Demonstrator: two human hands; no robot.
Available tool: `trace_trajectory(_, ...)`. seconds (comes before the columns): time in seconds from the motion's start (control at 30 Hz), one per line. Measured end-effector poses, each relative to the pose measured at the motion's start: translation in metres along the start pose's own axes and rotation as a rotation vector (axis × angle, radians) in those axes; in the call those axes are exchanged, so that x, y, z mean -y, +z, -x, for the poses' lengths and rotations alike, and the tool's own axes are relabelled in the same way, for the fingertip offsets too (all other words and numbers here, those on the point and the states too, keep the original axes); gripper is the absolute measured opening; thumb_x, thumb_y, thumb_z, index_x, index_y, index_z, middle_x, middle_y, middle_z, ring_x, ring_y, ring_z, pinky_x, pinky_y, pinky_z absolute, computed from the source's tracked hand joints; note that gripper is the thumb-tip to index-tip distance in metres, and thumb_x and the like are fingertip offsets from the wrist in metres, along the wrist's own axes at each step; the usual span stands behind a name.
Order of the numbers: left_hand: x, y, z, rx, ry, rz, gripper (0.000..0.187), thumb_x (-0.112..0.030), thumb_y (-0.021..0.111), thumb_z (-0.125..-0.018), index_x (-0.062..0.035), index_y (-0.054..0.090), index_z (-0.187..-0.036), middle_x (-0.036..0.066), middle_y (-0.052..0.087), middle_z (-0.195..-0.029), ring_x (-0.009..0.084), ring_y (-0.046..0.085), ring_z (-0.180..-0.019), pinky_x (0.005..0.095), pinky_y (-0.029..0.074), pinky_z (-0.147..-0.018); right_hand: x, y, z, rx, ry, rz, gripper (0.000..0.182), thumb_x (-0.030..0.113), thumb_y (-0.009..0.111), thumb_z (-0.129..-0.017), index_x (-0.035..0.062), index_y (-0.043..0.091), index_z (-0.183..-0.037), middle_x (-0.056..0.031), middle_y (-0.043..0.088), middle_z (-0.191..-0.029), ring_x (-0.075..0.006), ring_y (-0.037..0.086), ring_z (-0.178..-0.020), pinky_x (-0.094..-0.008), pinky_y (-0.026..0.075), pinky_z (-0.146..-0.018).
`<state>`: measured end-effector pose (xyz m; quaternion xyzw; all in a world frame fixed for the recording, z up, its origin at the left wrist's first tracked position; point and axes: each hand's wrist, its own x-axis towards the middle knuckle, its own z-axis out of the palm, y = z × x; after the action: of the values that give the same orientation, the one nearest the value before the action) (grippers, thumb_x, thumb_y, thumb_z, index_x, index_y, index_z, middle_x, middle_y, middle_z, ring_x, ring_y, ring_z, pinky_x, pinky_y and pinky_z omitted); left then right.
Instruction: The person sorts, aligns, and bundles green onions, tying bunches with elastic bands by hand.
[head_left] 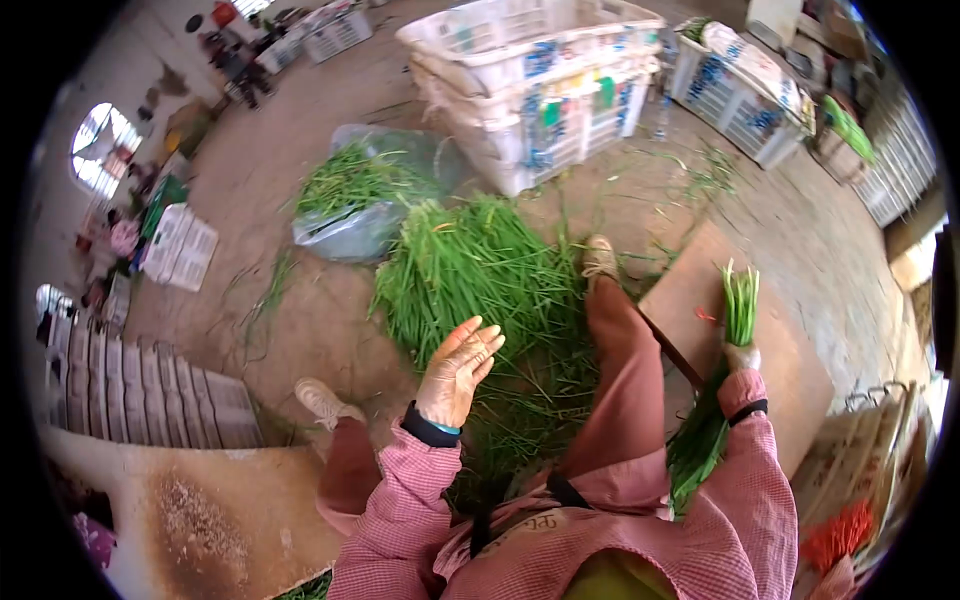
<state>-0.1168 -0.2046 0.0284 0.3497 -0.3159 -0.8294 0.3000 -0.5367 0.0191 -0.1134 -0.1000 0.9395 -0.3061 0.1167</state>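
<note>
Here, from the head view — right hand clamped around a bunch of green chives, fingers closed on the stems, tips pointing away from the body and cut ends trailing back past the wrist over the right thigh. Left hand raised and empty, fingers apart and slightly curled, hovering just above the big loose chive pile heaped on the concrete floor between the feet. Looks like a gathering-and-bunching step: one bundle already gripped, the free hand placed to reach for more stems. Next move likely calls for a short downward reach into the near edge of the pile, pinching a handful without dragging the tangle.

Room and edges — open floor to the left of the pile, near the left shoe. Ahead, a clear plastic bag of chives touching the pile's far left side, and stacked white crates just beyond. To the right, a flat brown board lying under the held bunch, its near edge beside the right leg. Stacked trays well off to the left.
</note>
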Motion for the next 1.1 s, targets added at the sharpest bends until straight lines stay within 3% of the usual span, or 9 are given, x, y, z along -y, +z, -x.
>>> trace_trajectory(0.13,0.004,-0.081,-0.011,-0.187,0.01,-0.05,0.054,-0.021,0.058,-0.079,-0.0063,0.035,-0.126,0.011,0.045,-0.124,0.0212,0.041,-0.117,0.0328,0.026,-0.097,0.021,0.0,-0.019,0.117,0.016,0.415,0.096,0.034,0.074,-0.058,-0.0079,0.023,-0.128,-0.027,0.048,-0.114,-0.0325,0.05,-0.106,-0.0362,0.04,-0.09)
trace_trajectory(0.3,-0.01,-0.145,-0.059,-0.43,0.008,-0.224,0.057,-0.022,0.055,-0.081,-0.0077,0.029,-0.13,0.007,0.046,-0.124,0.0173,0.042,-0.115,0.0348,0.024,-0.097,0.12,0.032,-0.08,-0.345,-0.58,0.718,0.096,0.025,0.073,-0.063,-0.0056,0.014,-0.132,-0.0249,0.052,-0.111,-0.0326,0.052,-0.102,-0.0361,0.04,-0.09)
trace_trajectory(0.4,-0.005,-0.173,-0.115,-0.555,0.048,-0.216,0.067,-0.02,0.065,-0.074,-0.0081,0.03,-0.13,0.008,0.046,-0.123,0.0162,0.043,-0.113,0.0339,0.025,-0.096,0.221,0.103,-0.061,0.12,-0.859,0.094,0.075,0.021,0.072,-0.065,-0.0006,0.035,-0.126,-0.023,0.054,-0.108,-0.0297,0.054,-0.1,-0.0333,0.043,-0.083)
trace_trajectory(0.43,0.0,-0.192,-0.139,-0.57,0.109,-0.098,0.057,0.001,0.057,-0.078,0.0008,0.025,-0.126,0.026,0.037,-0.122,0.0269,0.055,-0.095,0.034,0.048,-0.083,0.251,0.136,-0.046,0.358,-0.64,-0.025,0.073,0.025,0.072,-0.065,0.0015,0.039,-0.125,-0.0205,0.054,-0.11,-0.0286,0.053,-0.102,-0.0333,0.042,-0.085)
trace_trajectory(0.67,0.003,-0.281,-0.271,-0.27,0.207,0.491,0.066,-0.014,0.041,-0.091,-0.0166,-0.006,-0.137,0.04,0.009,-0.13,0.0405,0.036,-0.117,0.0448,0.034,-0.097,0.389,0.363,0.046,0.891,-0.748,0.209,0.101,0.05,0.071,-0.062,-0.0025,0.02,-0.132,-0.0228,0.035,-0.13,-0.0292,0.035,-0.122,-0.0322,0.028,-0.1)
trace_trajectory(0.83,-0.01,-0.324,-0.342,0.076,-0.23,1.264,0.088,-0.046,0.048,-0.083,-0.0088,-0.011,-0.135,0.027,-0.004,-0.138,0.0372,-0.004,-0.129,0.0417,0.003,-0.107,0.438,0.517,0.066,0.902,-0.863,-0.037,0.129,0.064,0.07,-0.047,0.0042,-0.002,-0.136,-0.0245,0.006,-0.14,-0.0329,0.012,-0.13,-0.0331,0.013,-0.106)
trace_trajectory(0.97,-0.024,-0.283,-0.354,-0.281,-0.011,0.528,0.084,-0.03,0.054,-0.083,-0.0215,-0.011,-0.136,0.027,0.001,-0.138,0.0339,0.002,-0.131,0.0426,0.007,-0.107,0.469,0.578,0.069,0.941,-0.738,-0.113,0.129,0.062,0.07,-0.048,0.006,-0.007,-0.135,-0.0246,0.01,-0.138,-0.0343,0.016,-0.127,-0.0344,0.018,-0.104)
trace_trajectory(1.07,-0.003,-0.302,-0.374,-0.131,-0.01,-0.109,0.097,-0.035,0.065,-0.074,-0.0104,-0.005,-0.137,0.023,0.007,-0.139,0.0313,0.0,-0.131,0.0426,0.004,-0.107,0.472,0.58,0.083,1.042,-0.656,-0.24,0.115,0.043,0.075,-0.061,0.0024,-0.003,-0.135,-0.0253,0.025,-0.134,-0.0315,0.032,-0.121,-0.0322,0.034,-0.098)
trace_trajectory(1.1,-0.009,-0.284,-0.369,-0.401,-0.054,-0.534,0.106,-0.042,0.068,-0.067,-0.0086,-0.005,-0.137,0.024,0.008,-0.139,0.0311,0.002,-0.131,0.0434,0.005,-0.106,0.468,0.564,0.095,1.049,-0.681,-0.283,0.112,0.041,0.076,-0.061,0.0003,0.001,-0.134,-0.0253,0.029,-0.132,-0.0317,0.035,-0.12,-0.0325,0.034,-0.097)
